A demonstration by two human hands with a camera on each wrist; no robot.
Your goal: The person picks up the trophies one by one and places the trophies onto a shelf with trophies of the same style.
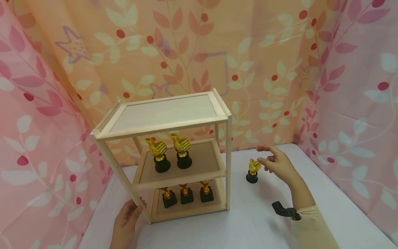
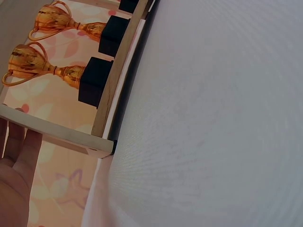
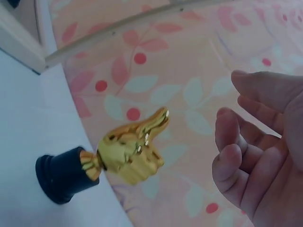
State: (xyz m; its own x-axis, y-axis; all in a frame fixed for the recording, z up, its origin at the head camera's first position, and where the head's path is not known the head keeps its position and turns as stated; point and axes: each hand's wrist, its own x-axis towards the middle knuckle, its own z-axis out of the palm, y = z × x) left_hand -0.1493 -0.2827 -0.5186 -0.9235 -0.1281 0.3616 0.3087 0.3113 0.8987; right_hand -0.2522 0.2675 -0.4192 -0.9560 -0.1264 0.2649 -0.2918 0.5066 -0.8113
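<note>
A small wooden shelf rack [image 1: 180, 183] stands on the table. My left hand [image 1: 125, 221] holds its front left post, fingers passing behind it in the left wrist view. To the rack's right, a gold thumbs-up trophy [image 1: 254, 166] stands upright on its round black base. Beside it is my right hand [image 1: 278, 164], fingers loosely bent and holding nothing; the right wrist view shows a gap between the hand and the trophy [image 3: 130, 153]. On the middle shelf are two similar thumbs-up trophies [image 1: 158, 152]. Gold cup trophies [image 2: 28, 64] with black square bases occupy the bottom shelf.
The rack's top panel [image 1: 164, 112] partly overhangs the middle shelf from the head view. Patterned curtains [image 1: 186, 45] enclose the back and both sides of the white table [image 1: 248, 221]. A black strap-like piece [image 1: 284, 211] sits at my right wrist.
</note>
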